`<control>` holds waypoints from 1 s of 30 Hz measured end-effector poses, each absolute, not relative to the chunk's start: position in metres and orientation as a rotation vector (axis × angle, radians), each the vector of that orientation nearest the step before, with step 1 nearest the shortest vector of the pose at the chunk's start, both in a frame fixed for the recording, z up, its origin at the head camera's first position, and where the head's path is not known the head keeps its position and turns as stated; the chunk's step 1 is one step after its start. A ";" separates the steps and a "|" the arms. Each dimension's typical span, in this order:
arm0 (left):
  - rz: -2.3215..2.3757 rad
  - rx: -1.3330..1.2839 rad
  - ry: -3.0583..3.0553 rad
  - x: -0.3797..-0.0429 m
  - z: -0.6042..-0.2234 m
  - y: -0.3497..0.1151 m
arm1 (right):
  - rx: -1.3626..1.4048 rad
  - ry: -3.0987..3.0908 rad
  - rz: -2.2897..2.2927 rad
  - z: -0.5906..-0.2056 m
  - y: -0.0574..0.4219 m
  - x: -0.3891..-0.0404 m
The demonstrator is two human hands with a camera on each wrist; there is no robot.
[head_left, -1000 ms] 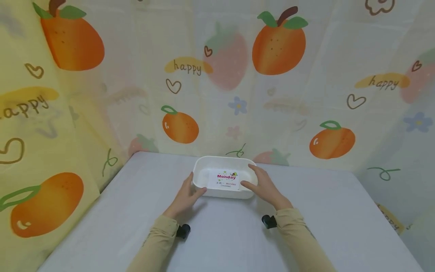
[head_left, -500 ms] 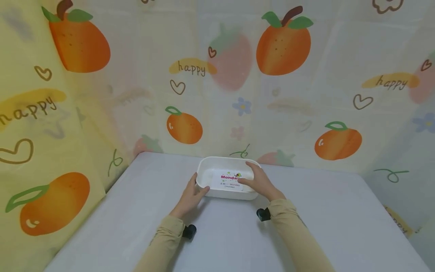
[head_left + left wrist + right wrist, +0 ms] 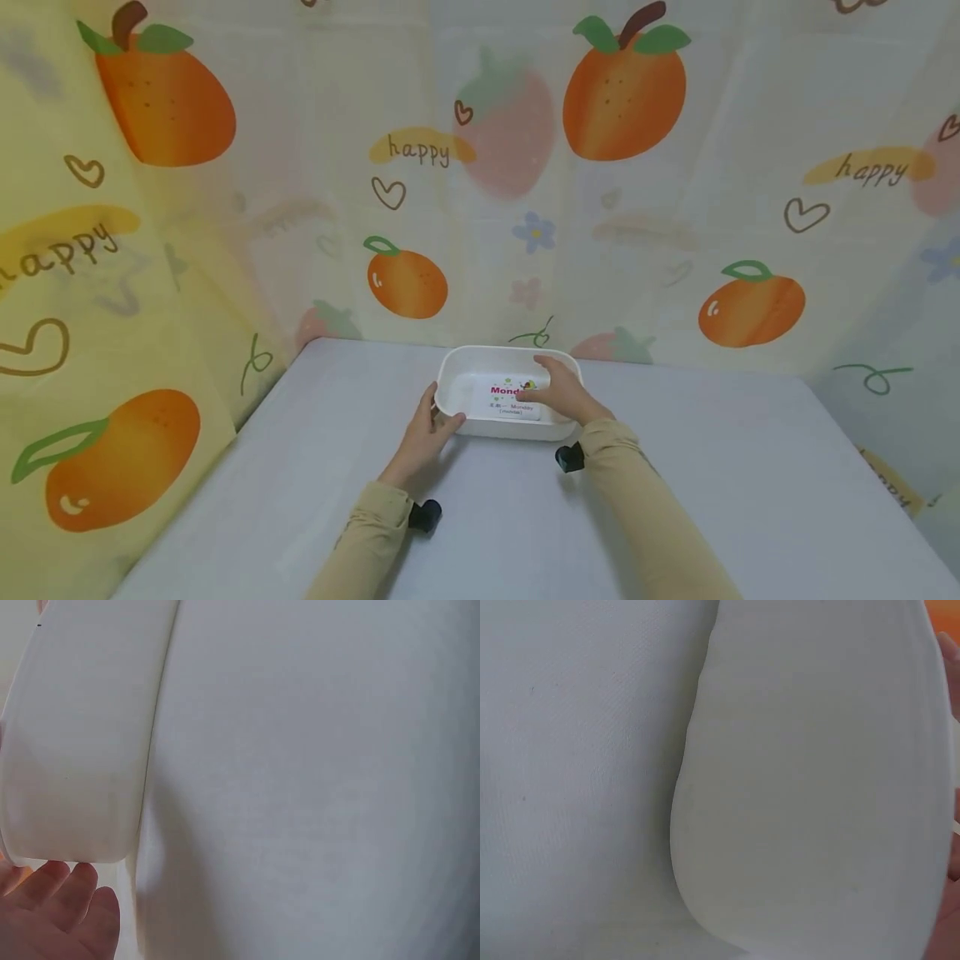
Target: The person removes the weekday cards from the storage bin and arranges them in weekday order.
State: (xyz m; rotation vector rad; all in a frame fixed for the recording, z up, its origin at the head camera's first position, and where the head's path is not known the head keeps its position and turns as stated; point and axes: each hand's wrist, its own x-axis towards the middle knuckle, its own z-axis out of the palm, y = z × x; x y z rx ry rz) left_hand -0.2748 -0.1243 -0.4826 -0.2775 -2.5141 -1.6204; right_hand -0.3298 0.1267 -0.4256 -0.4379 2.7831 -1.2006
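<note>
A white plastic box [image 3: 450, 375] with rounded corners stands on the table, its open top facing up. Inside lies a white card [image 3: 504, 409] printed "Monday" with small pictures. My left hand [image 3: 417, 440] holds the box's left front corner, thumb at the rim and fingers along the outer end wall. In the left wrist view those fingers [image 3: 71, 896] touch the end wall. Over the right part of the box reaches my right hand [image 3: 567, 395], thumb and forefinger spread apart above the card, partly covering it. Whether its fingertips touch the card cannot be told.
A white cloth covers the table [image 3: 495, 517]. Behind it hangs a curtain [image 3: 315, 167] printed with oranges, which also runs along the left side. A black wrist camera [image 3: 425, 517] sits at the left cuff, another black wrist camera [image 3: 570, 457] at the right one.
My right hand has moved left, further over the box, and covers more of the card's print. The left hand has stayed at the box's corner. The head view has shifted slightly.
</note>
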 end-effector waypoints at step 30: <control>-1.735 -0.248 -2.490 -0.272 -0.490 -0.127 | -0.181 2.687 -1.093 -0.450 0.112 -0.349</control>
